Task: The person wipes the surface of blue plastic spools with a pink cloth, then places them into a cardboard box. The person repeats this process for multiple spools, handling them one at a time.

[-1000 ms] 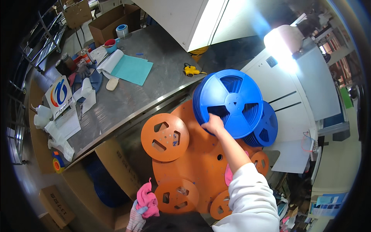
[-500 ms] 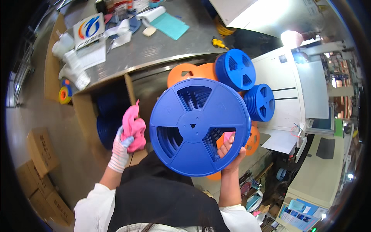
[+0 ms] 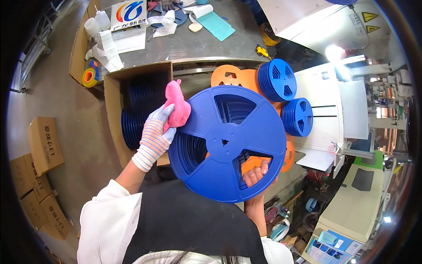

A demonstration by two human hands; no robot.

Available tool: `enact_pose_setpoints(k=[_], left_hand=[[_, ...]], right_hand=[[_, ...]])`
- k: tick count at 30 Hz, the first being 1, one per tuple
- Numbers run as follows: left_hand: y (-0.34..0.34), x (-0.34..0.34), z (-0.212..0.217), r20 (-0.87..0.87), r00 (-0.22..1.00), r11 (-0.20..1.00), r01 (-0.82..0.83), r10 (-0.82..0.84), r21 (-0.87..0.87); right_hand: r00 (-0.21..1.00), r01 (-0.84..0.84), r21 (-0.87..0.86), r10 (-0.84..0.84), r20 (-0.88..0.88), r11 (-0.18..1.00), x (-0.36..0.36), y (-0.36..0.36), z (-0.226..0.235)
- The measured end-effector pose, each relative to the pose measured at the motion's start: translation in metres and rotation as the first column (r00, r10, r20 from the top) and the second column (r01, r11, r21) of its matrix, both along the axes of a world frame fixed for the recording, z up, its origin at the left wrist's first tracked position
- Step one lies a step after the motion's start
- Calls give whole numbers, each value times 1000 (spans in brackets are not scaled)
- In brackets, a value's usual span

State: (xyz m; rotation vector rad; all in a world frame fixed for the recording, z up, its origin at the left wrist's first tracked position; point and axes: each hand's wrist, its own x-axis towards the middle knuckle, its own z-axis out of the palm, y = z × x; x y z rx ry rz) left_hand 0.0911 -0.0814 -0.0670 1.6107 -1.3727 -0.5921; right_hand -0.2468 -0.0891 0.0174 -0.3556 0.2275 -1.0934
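Wiping the reel, held up at my chest.

My right hand (image 3: 256,172) hooks fingers through the blue reel (image 3: 227,143), steadying it; my gloved left hand (image 3: 158,134) pinches a pink cloth (image 3: 177,108) against its face, above the carton of reels (image 3: 138,112).

Gloved left hand (image 3: 154,137) presses pink cloth (image 3: 177,108) on blue reel (image 3: 227,143); right hand (image 3: 255,175) holds it.

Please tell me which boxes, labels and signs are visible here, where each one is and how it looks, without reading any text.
Closed brown cartons: stacked on the floor, far left.
Open brown carton: below the bench edge, holding dark blue reels.
White card with a red and blue logo: on the bench, top.
Yellow triangular warning signs: white cabinet, upper right.
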Motion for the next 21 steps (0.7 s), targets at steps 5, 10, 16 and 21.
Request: enact_pose_setpoints(k=[5,10,16,21], left_hand=[[-20,-48,35,372,905,978,172,-204,118],[-10,-113,87,433,737,806,590,-519,-37],[-38,-95,76,488,779,917,369,-393,149],[-17,-116,60,416,754,793,599,-509,-115]], right_hand=[[1000,-12,11,12,-5,1000,-14,14,3],[985,-50,14,52,-163,999,-25,19,10],[961,0,36,10,-275,999,-30,29,14],[954,44,85,-17,-300,995,-33,29,16]])
